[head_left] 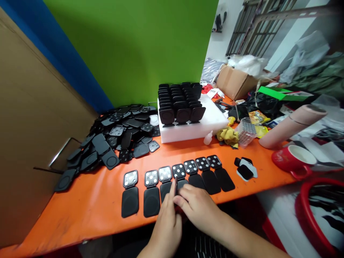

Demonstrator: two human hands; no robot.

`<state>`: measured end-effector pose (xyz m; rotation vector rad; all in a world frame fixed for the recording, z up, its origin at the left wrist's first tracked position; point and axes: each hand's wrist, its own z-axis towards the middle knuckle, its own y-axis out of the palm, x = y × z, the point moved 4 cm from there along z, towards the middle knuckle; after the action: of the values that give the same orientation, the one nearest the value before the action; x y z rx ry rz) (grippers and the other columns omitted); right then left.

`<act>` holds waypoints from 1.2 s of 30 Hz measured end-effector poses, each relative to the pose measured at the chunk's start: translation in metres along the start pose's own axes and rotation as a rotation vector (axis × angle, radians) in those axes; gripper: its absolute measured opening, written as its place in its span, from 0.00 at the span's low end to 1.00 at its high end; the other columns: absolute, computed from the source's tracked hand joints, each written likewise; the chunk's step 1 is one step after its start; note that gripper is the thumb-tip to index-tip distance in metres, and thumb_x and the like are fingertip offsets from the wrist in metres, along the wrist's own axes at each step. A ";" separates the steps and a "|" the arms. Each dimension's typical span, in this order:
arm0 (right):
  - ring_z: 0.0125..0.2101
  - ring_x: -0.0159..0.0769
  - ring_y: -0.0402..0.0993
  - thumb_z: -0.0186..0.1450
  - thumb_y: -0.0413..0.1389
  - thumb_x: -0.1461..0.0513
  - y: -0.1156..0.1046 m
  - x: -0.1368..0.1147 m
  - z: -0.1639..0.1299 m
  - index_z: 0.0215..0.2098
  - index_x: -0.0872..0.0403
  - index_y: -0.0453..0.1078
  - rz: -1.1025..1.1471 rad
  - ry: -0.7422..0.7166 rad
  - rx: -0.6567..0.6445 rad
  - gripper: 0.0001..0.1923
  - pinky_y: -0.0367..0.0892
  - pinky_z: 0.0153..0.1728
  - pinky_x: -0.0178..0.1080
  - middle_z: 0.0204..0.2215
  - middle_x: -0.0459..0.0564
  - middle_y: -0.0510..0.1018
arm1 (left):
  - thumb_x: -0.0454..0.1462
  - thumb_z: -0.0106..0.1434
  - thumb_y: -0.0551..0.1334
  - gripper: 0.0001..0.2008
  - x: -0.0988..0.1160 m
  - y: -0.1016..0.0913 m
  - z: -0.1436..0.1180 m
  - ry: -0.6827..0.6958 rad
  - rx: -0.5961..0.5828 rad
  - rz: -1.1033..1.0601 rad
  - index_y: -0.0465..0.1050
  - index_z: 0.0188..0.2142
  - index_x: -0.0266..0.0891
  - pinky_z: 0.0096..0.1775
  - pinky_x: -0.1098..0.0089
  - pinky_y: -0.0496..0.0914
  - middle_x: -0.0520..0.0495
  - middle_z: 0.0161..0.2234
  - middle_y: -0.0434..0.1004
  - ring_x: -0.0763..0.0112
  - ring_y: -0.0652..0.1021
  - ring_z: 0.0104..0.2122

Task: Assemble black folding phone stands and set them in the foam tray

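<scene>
Down at the near edge of the orange table [88, 211], the left hand [166, 222] and right hand [197, 208] are meeting over a row of opened black cases [177, 179], their fingers pinching together on a thin dark tool [176, 186] whose tip is touching the fourth case's dotted panel. Behind, a loose pile of black cases [113, 139] is lying left of a white foam block [199, 125] that is carrying upright ones, and a red mug [294, 159] is standing well apart to the right.

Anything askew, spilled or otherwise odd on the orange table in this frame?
Mostly orderly: seven opened black cases sit in a neat row by the left hand and right hand. One loose black-and-white piece lies apart at the row's right end, and the black parts at left are heaped loosely.
</scene>
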<state>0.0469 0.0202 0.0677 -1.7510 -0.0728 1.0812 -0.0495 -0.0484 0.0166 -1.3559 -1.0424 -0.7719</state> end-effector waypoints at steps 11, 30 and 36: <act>0.26 0.30 0.65 0.64 0.47 0.57 0.005 -0.002 -0.009 0.25 0.54 0.63 0.051 0.034 -0.008 0.13 0.55 0.27 0.32 0.25 0.45 0.70 | 0.33 0.64 0.48 0.28 0.002 -0.001 -0.005 -0.023 -0.057 0.007 0.40 0.61 0.44 0.57 0.57 0.52 0.43 0.58 0.55 0.62 0.58 0.57; 0.28 0.32 0.63 0.66 0.42 0.58 0.001 0.012 -0.001 0.26 0.54 0.64 0.239 0.104 -0.086 0.16 0.56 0.30 0.34 0.27 0.46 0.68 | 0.23 0.54 0.47 0.37 0.000 -0.005 -0.014 -0.020 -0.253 0.209 0.36 0.62 0.43 0.50 0.64 0.63 0.42 0.53 0.64 0.64 0.67 0.51; 0.25 0.30 0.62 0.64 0.46 0.57 0.011 0.022 -0.001 0.21 0.55 0.61 0.321 0.151 -0.101 0.16 0.55 0.26 0.32 0.22 0.44 0.66 | 0.25 0.55 0.48 0.37 -0.001 -0.002 -0.017 0.022 -0.264 0.334 0.34 0.62 0.41 0.45 0.60 0.67 0.38 0.43 0.70 0.59 0.72 0.44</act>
<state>0.0554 0.0256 0.0452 -1.9748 0.2596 1.1849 -0.0487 -0.0656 0.0181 -1.6907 -0.6863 -0.6857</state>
